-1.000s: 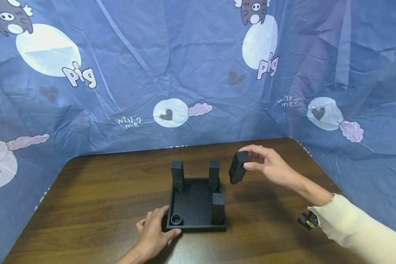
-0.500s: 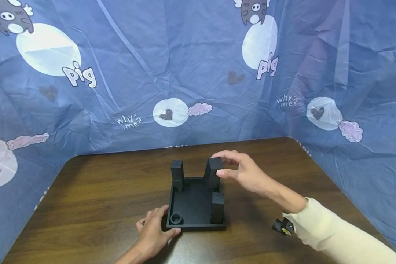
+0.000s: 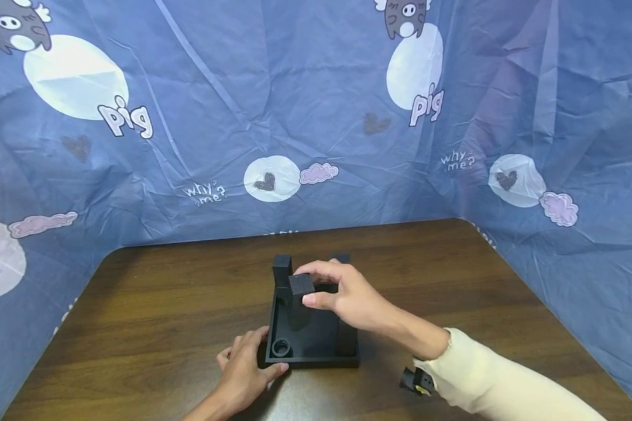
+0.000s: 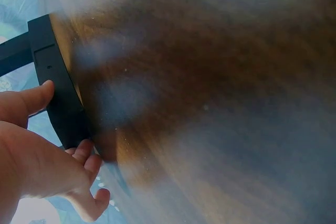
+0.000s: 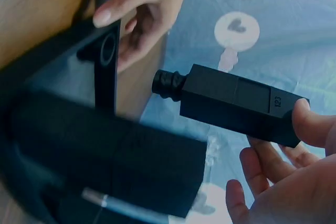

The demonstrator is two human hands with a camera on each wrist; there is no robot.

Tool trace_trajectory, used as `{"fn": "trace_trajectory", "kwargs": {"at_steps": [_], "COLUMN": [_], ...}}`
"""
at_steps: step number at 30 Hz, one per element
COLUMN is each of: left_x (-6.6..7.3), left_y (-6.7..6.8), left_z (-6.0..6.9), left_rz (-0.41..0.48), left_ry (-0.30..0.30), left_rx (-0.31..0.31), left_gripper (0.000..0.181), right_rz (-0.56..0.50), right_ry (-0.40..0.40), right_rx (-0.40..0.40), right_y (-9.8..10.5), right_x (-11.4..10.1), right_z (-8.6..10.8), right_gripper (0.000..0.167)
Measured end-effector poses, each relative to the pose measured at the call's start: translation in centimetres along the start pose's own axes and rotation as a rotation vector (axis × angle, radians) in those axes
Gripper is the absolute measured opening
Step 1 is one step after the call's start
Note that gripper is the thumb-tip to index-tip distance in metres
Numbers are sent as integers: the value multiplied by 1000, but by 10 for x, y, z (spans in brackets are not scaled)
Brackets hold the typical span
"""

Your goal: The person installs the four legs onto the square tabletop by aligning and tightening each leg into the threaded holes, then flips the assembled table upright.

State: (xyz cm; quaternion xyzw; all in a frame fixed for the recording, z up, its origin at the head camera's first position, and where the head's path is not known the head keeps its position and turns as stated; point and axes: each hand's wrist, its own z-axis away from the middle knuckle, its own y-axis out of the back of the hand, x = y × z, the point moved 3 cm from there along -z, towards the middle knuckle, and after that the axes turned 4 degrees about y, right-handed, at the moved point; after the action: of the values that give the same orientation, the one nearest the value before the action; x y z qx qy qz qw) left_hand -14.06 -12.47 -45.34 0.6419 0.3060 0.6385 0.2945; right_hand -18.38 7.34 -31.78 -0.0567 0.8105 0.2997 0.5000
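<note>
A small black tabletop [image 3: 316,362] lies upside down on the desk, its raised rim upward. Three legs stand at its corners; the far left leg [image 3: 282,272] shows best, the right ones partly hidden by the arm. At the near left corner sits a bare round socket [image 3: 281,348]. My left hand [image 3: 241,371] grips that corner, thumb on the front edge, fingers along the left side. My right hand [image 3: 350,295] pinches a black table leg [image 5: 236,103] by its top end, above the tabletop. Its threaded stub [image 5: 169,84] points toward the socket corner, apart from it.
Beneath everything is a brown wood-grain desk [image 3: 153,316]. A blue printed cloth [image 3: 316,105] hangs behind and at the sides. One standing leg [image 5: 115,150] looms blurred in the right wrist view. A small black camera [image 3: 417,381] hangs at the right wrist.
My right hand has carried the table leg leftward and nearer, from right of the tabletop to over it. The left hand stays at the corner.
</note>
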Motion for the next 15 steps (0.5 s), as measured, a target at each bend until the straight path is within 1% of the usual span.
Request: {"fn": "trace_trajectory", "kwargs": {"at_steps": [3,8,15], "left_x": [0,-1,-1], "left_y": [0,2,0], "left_z": [0,-1,-2], "left_rz": [0,3,19], "left_ry": [-1,19,34], "left_rx": [-6,-33,-48], "left_gripper": [72,73,72], "right_rz": [-8,4,4], "right_ry": [-37,-83,-133], "right_rx": [-6,-15,-9], "right_y": [-11,-27,-46], "right_x": [-1,0,10], "right_z": [-2,-3,-2], "right_gripper": [34,33,30]}}
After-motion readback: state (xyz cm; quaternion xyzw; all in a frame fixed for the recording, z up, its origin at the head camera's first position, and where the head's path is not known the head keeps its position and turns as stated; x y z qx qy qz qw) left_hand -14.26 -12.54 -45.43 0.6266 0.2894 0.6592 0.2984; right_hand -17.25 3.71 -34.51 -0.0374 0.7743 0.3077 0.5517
